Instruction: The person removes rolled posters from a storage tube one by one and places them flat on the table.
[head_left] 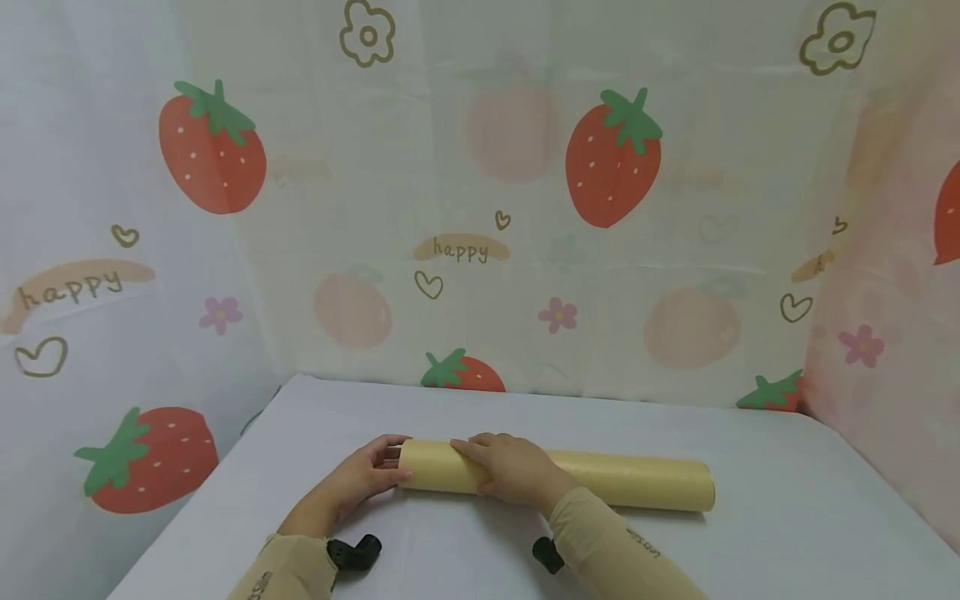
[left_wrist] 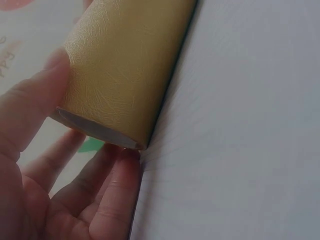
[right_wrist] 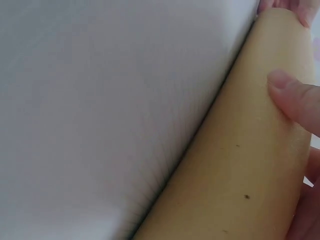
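A long gold-yellow roll [head_left: 637, 481] lies crosswise on the white table, its surface finely wrinkled. Its hollow left end [left_wrist: 100, 129] shows a pale inside in the left wrist view. My left hand [head_left: 363, 475] holds that end, with the thumb on the side of the roll and several fingers around the rim. Farther right along the roll, my right hand [head_left: 513, 467] grips it from above; the thumb [right_wrist: 292, 97] presses on the near side and the other fingers reach over to the far side. A few small dark specks dot the surface in the right wrist view.
The white table [head_left: 420, 558] ends at a backdrop [head_left: 442, 167] printed with strawberries, which also stands along both sides. Black wrist devices [head_left: 356, 552] protrude from the beige sleeves [head_left: 622, 550].
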